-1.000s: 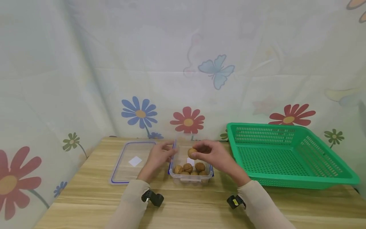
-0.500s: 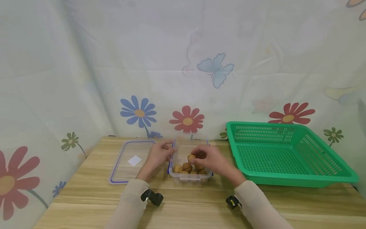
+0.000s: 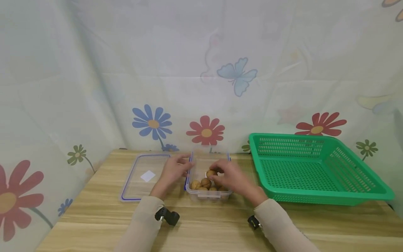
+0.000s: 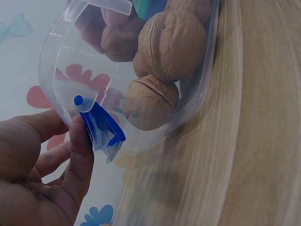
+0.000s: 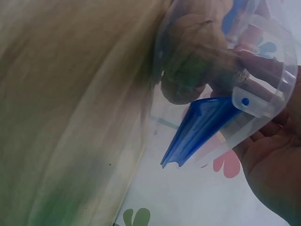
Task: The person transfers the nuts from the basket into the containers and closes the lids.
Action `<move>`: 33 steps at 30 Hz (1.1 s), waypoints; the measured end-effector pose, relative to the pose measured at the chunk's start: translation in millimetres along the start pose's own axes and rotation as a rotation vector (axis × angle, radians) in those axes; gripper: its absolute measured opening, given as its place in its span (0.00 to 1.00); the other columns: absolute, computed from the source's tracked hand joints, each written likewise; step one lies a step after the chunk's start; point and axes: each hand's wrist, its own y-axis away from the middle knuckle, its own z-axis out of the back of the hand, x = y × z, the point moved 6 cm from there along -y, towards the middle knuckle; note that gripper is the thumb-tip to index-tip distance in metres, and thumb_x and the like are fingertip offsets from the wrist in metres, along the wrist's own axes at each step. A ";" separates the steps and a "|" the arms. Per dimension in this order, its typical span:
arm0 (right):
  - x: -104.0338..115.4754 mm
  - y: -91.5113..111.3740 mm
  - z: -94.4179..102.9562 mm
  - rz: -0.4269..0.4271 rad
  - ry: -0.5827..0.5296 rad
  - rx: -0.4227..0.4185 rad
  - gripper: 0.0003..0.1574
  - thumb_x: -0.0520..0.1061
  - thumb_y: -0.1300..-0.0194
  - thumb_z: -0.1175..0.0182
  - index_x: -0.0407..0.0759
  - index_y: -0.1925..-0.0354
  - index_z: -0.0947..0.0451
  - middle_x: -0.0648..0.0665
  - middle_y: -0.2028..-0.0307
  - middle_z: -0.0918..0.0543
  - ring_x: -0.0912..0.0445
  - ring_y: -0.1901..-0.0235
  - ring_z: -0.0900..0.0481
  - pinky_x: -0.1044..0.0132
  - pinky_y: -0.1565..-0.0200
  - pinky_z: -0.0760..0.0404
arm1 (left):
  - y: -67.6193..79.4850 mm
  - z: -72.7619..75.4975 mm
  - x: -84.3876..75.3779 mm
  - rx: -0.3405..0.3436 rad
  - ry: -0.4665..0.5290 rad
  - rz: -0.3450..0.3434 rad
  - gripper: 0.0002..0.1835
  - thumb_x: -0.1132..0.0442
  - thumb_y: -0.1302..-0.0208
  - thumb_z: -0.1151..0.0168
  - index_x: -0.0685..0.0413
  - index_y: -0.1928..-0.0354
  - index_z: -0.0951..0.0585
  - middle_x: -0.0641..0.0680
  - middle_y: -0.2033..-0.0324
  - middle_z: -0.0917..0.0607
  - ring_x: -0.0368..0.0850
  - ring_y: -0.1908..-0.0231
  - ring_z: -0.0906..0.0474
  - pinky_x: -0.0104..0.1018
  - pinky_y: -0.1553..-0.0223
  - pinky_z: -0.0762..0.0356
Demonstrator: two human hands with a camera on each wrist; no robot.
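Note:
A clear plastic food container (image 3: 209,196) with blue side latches (image 4: 101,125) stands on the table, holding several walnuts (image 3: 206,183) at its near end. My left hand (image 3: 173,170) holds the container's left rim, fingertips beside the latch in the left wrist view. Inside the container, low over the other nuts, my right hand (image 3: 231,175) pinches a walnut (image 3: 211,173) between thumb and fingers. Through the clear wall, the right wrist view shows the right hand (image 5: 275,155) reaching in past the rim; the nut's lower side is hard to make out.
To the left lies a clear lid (image 3: 135,183) with a blue seal and a white paper square (image 3: 148,176). A large green plastic basket (image 3: 315,197) stands at the right. Behind the wooden table (image 3: 207,227) hangs a flowered cloth (image 3: 176,87).
My right hand has lowered the walnut into the container, down toward the other nuts, and its forearm has shifted slightly left. The left hand stays at the rim.

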 end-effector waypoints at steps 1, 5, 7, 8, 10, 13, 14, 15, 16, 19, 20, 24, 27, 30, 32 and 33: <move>0.7 -0.1 -0.6 0.010 0.015 -0.002 0.14 0.40 0.32 0.26 0.39 0.49 0.14 0.46 0.55 0.14 0.50 0.53 0.16 0.50 0.46 0.12 | -0.2 0.0 -0.1 0.000 0.000 0.000 0.24 0.66 0.28 0.30 0.64 0.33 0.19 0.67 0.54 0.12 0.49 0.73 0.13 0.39 0.67 0.10; 3.7 -1.1 -1.7 0.071 0.108 -0.024 0.13 0.39 0.33 0.25 0.38 0.52 0.13 0.45 0.57 0.13 0.48 0.55 0.15 0.53 0.49 0.12 | -0.3 -0.1 -1.0 0.001 -0.004 -0.003 0.24 0.67 0.28 0.30 0.65 0.33 0.20 0.67 0.54 0.13 0.50 0.73 0.13 0.40 0.68 0.10; 5.1 -1.4 -1.4 0.093 0.139 -0.036 0.12 0.39 0.33 0.25 0.37 0.53 0.13 0.45 0.58 0.13 0.47 0.56 0.15 0.53 0.51 0.12 | -0.4 -0.2 -1.5 0.003 -0.004 -0.007 0.24 0.67 0.28 0.30 0.65 0.33 0.20 0.67 0.54 0.13 0.50 0.73 0.13 0.40 0.67 0.10; 5.3 -1.4 -1.5 0.099 0.149 -0.038 0.12 0.39 0.34 0.25 0.37 0.53 0.13 0.45 0.58 0.13 0.48 0.56 0.15 0.54 0.51 0.12 | -0.3 -0.2 -1.8 0.004 -0.004 -0.008 0.24 0.67 0.28 0.30 0.65 0.33 0.20 0.67 0.54 0.13 0.50 0.73 0.13 0.40 0.68 0.10; 5.0 -1.4 -1.9 0.095 0.158 -0.036 0.13 0.39 0.34 0.24 0.37 0.53 0.14 0.44 0.57 0.13 0.48 0.56 0.15 0.54 0.51 0.12 | -0.4 -0.4 -1.8 0.005 0.001 -0.007 0.24 0.67 0.28 0.30 0.65 0.33 0.20 0.68 0.54 0.13 0.50 0.73 0.13 0.40 0.67 0.10; 4.8 -1.2 -2.3 0.090 0.159 -0.023 0.14 0.39 0.34 0.24 0.37 0.52 0.14 0.44 0.57 0.13 0.47 0.55 0.15 0.53 0.50 0.12 | -0.6 -0.5 -1.2 0.005 0.009 -0.005 0.24 0.67 0.28 0.30 0.64 0.33 0.20 0.67 0.54 0.13 0.51 0.72 0.13 0.40 0.67 0.10; 4.9 -1.1 -2.3 0.087 0.156 -0.019 0.14 0.39 0.34 0.24 0.37 0.52 0.14 0.44 0.56 0.13 0.46 0.54 0.15 0.53 0.49 0.12 | -0.6 -0.4 -0.8 0.005 0.011 -0.004 0.24 0.67 0.28 0.30 0.64 0.33 0.20 0.67 0.54 0.13 0.52 0.72 0.13 0.40 0.67 0.10; 5.1 -0.8 -2.1 0.082 0.150 -0.016 0.14 0.38 0.34 0.24 0.37 0.51 0.14 0.43 0.56 0.13 0.46 0.54 0.15 0.53 0.49 0.12 | -0.6 -0.3 -0.3 0.004 0.013 0.000 0.24 0.67 0.28 0.30 0.64 0.33 0.20 0.67 0.54 0.13 0.52 0.71 0.13 0.39 0.67 0.10; 5.5 -0.7 -1.5 0.076 0.139 -0.012 0.15 0.38 0.34 0.25 0.36 0.51 0.14 0.43 0.55 0.13 0.45 0.53 0.15 0.52 0.48 0.12 | -0.7 -0.3 0.0 0.003 0.015 0.000 0.24 0.67 0.28 0.30 0.64 0.33 0.20 0.67 0.54 0.13 0.53 0.71 0.13 0.39 0.67 0.10; 6.2 0.0 1.3 0.034 0.107 -0.014 0.16 0.38 0.33 0.26 0.35 0.48 0.15 0.41 0.52 0.13 0.44 0.51 0.15 0.50 0.46 0.12 | -0.5 0.1 0.3 0.002 0.014 -0.005 0.24 0.67 0.28 0.30 0.64 0.33 0.20 0.67 0.54 0.12 0.55 0.70 0.12 0.39 0.67 0.10; 6.2 0.2 2.7 0.015 0.098 -0.018 0.17 0.38 0.32 0.26 0.35 0.48 0.15 0.40 0.51 0.13 0.43 0.49 0.15 0.50 0.45 0.13 | -0.2 0.3 0.1 0.002 0.013 -0.006 0.24 0.66 0.28 0.30 0.65 0.33 0.20 0.67 0.54 0.12 0.55 0.70 0.12 0.40 0.67 0.10; 6.8 1.1 10.1 -0.059 0.094 -0.053 0.19 0.38 0.31 0.27 0.34 0.45 0.16 0.37 0.48 0.14 0.42 0.47 0.16 0.49 0.44 0.13 | 0.1 0.7 -0.4 0.003 0.005 -0.009 0.25 0.66 0.28 0.30 0.65 0.33 0.20 0.67 0.53 0.12 0.56 0.70 0.12 0.40 0.67 0.10; 8.2 1.7 16.4 -0.086 0.098 -0.085 0.19 0.37 0.31 0.27 0.34 0.44 0.16 0.36 0.48 0.14 0.42 0.46 0.16 0.49 0.44 0.13 | -0.2 0.6 -0.4 0.004 0.003 -0.007 0.25 0.66 0.28 0.30 0.64 0.33 0.20 0.67 0.53 0.12 0.56 0.69 0.12 0.40 0.67 0.10; 9.6 2.7 22.1 -0.099 0.091 -0.115 0.19 0.37 0.31 0.27 0.34 0.44 0.17 0.36 0.47 0.14 0.41 0.46 0.16 0.48 0.44 0.13 | -0.5 0.5 -0.4 0.002 0.000 -0.004 0.24 0.67 0.29 0.30 0.64 0.33 0.20 0.67 0.53 0.12 0.56 0.70 0.12 0.39 0.68 0.10; 10.8 3.4 25.9 -0.097 0.097 -0.139 0.19 0.37 0.31 0.28 0.33 0.44 0.17 0.35 0.47 0.14 0.41 0.46 0.15 0.48 0.44 0.13 | -0.3 0.4 -0.5 0.001 -0.007 -0.005 0.24 0.67 0.29 0.30 0.64 0.33 0.19 0.67 0.54 0.12 0.54 0.71 0.12 0.40 0.68 0.10; 11.1 3.9 27.5 -0.096 0.104 -0.151 0.19 0.37 0.31 0.28 0.33 0.44 0.17 0.35 0.47 0.14 0.41 0.47 0.15 0.48 0.44 0.13 | -0.2 0.4 -0.8 0.002 -0.010 -0.006 0.24 0.67 0.29 0.30 0.64 0.33 0.19 0.67 0.54 0.12 0.53 0.71 0.12 0.40 0.68 0.10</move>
